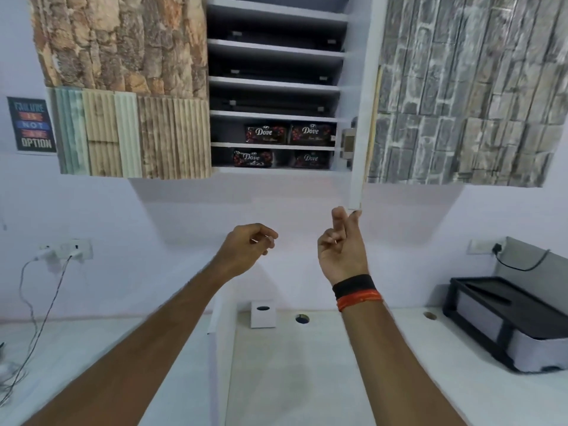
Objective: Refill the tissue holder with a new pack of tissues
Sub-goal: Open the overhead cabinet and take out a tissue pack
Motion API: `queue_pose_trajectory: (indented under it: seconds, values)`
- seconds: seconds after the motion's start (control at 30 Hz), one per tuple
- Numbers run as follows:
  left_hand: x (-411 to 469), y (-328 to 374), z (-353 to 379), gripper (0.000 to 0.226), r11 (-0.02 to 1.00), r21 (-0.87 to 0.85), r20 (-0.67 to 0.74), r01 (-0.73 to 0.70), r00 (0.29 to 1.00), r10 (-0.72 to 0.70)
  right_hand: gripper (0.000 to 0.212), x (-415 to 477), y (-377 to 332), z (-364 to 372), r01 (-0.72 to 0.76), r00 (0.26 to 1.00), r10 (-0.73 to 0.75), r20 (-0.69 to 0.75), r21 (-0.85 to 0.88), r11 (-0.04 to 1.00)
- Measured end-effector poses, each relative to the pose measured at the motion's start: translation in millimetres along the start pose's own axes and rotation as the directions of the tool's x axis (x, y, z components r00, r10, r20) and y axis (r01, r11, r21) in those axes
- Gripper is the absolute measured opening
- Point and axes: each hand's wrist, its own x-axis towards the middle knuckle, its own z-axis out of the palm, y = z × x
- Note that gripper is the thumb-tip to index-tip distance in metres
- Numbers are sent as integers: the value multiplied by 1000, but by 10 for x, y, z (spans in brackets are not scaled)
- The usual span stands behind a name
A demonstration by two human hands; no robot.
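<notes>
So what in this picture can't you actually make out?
Head view only:
- Tissue holder: too small to tell if any tissues remain inside.
- Upper cupboard shelves: dark, contents unreadable.
- Dove packs: small print too blurred to read.
- Right hand: fingertips meet the cupboard door edge; actual grip unclear.
- Black box: contents hidden by its walls.
</notes>
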Motion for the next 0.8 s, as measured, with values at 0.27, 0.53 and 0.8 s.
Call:
queue_pose_trajectory:
  seconds: [0.27,0.53,0.8]
  values:
    - [360,-339,-243,17,1000,16,-63,10,998,-9,17,312,458,-65,-116,993,113,-27,-287,951]
    - [1299,-773,-502,18,999,-23,-69,-28,997,26,25,1470,828,310,211,977,-84,196,-939,273]
    - [2030,-1057,-638,20,996,-21,-19,-90,996,90,44,2784,931,514,403,851,-97,517,-759,-512]
